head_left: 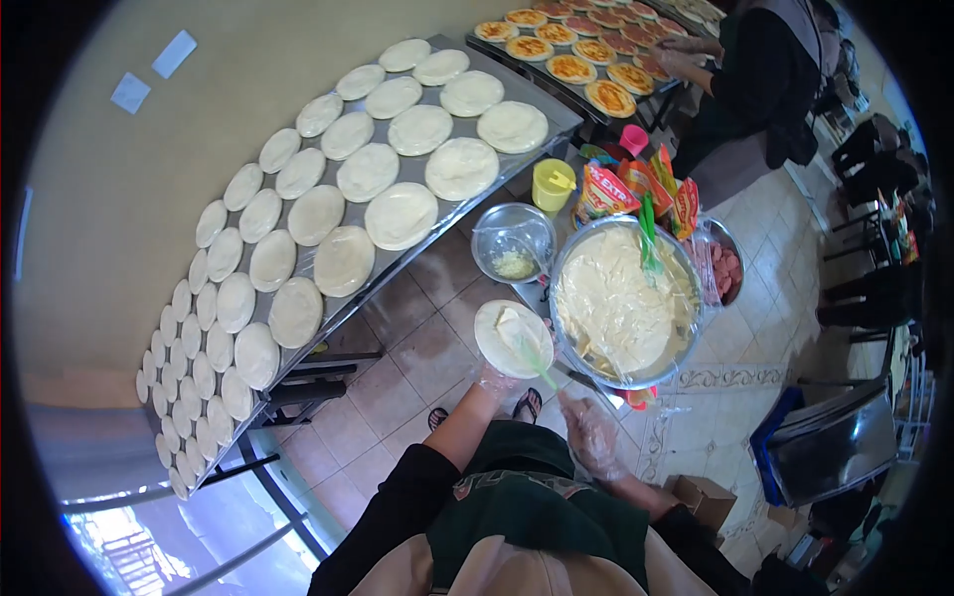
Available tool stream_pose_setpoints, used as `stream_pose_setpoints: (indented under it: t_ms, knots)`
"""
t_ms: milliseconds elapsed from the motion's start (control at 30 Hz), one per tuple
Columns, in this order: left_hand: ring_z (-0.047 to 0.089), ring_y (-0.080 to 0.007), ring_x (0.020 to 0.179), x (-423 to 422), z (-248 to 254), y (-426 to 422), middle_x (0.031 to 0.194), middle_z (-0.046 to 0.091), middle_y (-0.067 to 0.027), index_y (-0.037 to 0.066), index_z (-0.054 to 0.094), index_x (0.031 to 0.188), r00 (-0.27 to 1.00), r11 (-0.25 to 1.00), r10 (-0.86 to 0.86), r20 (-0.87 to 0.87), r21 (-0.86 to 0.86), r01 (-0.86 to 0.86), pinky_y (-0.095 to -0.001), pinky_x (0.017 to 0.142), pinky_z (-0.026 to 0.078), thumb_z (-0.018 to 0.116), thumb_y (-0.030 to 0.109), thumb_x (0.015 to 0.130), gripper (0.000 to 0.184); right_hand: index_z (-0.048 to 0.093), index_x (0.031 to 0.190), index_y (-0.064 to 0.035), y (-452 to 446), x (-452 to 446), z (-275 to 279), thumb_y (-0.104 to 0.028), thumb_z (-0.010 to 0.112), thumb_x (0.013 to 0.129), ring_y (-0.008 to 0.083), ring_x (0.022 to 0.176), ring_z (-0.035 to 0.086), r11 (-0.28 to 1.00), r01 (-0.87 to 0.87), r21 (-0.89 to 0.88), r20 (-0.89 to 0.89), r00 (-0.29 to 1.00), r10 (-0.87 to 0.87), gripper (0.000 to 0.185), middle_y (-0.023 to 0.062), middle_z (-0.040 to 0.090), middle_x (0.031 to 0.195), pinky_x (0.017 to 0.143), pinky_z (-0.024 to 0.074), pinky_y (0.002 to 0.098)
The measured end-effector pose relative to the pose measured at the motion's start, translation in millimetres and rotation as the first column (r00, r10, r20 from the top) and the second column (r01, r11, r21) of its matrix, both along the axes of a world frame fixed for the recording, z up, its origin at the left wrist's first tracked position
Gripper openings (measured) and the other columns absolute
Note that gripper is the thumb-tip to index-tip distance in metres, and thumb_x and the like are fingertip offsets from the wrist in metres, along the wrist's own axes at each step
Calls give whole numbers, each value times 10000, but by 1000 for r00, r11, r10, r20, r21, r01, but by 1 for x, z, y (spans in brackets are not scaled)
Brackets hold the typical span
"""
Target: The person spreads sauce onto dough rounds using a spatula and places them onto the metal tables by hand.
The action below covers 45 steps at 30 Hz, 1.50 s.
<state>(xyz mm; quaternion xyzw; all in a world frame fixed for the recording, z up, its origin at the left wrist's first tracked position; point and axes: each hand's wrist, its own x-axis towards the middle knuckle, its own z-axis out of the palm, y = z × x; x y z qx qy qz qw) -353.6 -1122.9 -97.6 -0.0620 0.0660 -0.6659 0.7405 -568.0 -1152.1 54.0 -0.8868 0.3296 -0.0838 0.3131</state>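
My left hand (495, 383), in a clear plastic glove, holds a round dough base (493, 341) from beneath, above the tiled floor. A dab of pale cream-coloured spread (515, 328) sits on the dough. Gloved too, my right hand (593, 434) is closed on the handle of a green spatula (543, 369), whose blade touches the spread. Just beyond is a large metal bowl (693, 338) full of the same pale spread (616, 298), with another green utensil (648, 233) standing in it. A smaller metal bowl (497, 223) holds a little shredded pale food (514, 263).
A long plastic-covered table (343, 316) carries many dough rounds (399, 216) at left. Topped rounds (571, 69) fill a tray behind. A person (750, 89) works there. Bright packets (606, 191), a yellow container (553, 185) and a bowl of meat slices (725, 268) surround the big bowl.
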Motion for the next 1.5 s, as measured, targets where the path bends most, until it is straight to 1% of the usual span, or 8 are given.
stream_pose_setpoints:
  t_ms: [100, 167, 300, 367, 467, 700, 933, 1500]
  knots:
    - [412, -402, 1398, 10, 7, 14, 1566, 364, -172, 179, 319, 1541, 999, 972, 30, -14, -234, -32, -585, 1185, 296, 451, 560, 979, 692, 687, 1181, -77, -5, -2, 38, -58, 632, 944, 321, 778, 657, 988, -126, 88, 24, 992, 124, 244, 180, 649, 883, 694, 524, 389]
    - [392, -395, 1414, 20, 16, 34, 1577, 348, -177, 178, 323, 1542, 953, 976, 65, 296, 181, -123, -582, 1186, 295, 476, 566, 967, 710, 691, 1170, -64, -24, -11, 38, -71, 628, 951, 293, 789, 665, 947, -220, 235, 177, 967, 181, 228, 173, 666, 902, 706, 528, 377]
    - [382, -394, 1420, 34, 55, 50, 1588, 325, -184, 185, 302, 1553, 973, 987, 148, 179, 35, -156, -577, 1188, 294, 489, 531, 974, 700, 689, 1190, -37, -44, 19, 51, -84, 603, 970, 222, 860, 674, 897, -179, 404, 191, 975, 109, 241, 160, 697, 964, 784, 532, 337]
    - [381, -395, 1418, 33, 112, 61, 1597, 300, -191, 172, 280, 1560, 516, 938, 250, 819, -72, -340, -573, 1187, 298, 478, 485, 995, 676, 676, 1239, -45, -39, 48, 56, -72, 581, 974, 242, 907, 683, 926, -72, 370, 209, 978, -8, 283, 171, 704, 1005, 822, 526, 334]
    - [394, -391, 1409, 48, 98, 74, 1596, 301, -190, 149, 277, 1557, 841, 963, 198, 503, 58, -261, -573, 1183, 306, 480, 489, 991, 690, 657, 1218, -6, -11, 78, 14, -40, 593, 972, 200, 876, 645, 939, -228, 256, 318, 938, 141, 257, 145, 686, 995, 827, 506, 323]
    - [437, -347, 1380, 92, 89, 148, 1570, 354, -161, 149, 364, 1509, 913, 902, 401, 81, 138, -408, -553, 1157, 364, 492, 433, 1004, 593, 655, 1263, -125, 39, 94, 85, 5, 612, 939, 281, 757, 653, 854, -517, 53, 144, 851, 506, 352, 170, 641, 867, 639, 504, 361]
    - [426, -342, 1382, 133, 131, 233, 1587, 345, -105, 107, 348, 1517, 738, 764, 643, 205, -102, -637, -541, 1169, 348, 455, 438, 1021, 606, 698, 1176, -33, 44, 147, 91, -50, 630, 942, 200, 786, 662, 744, -593, 308, 255, 805, 536, 244, 110, 720, 983, 726, 534, 330]
    - [320, -337, 1456, 193, 124, 435, 1610, 287, -94, 144, 258, 1558, 302, 437, 811, 501, -176, -882, -576, 1204, 255, 424, 459, 1019, 645, 653, 1301, -196, 226, 266, 127, -79, 643, 874, 293, 647, 620, 593, -748, -298, 77, 600, 796, 443, 113, 605, 839, 548, 503, 423]
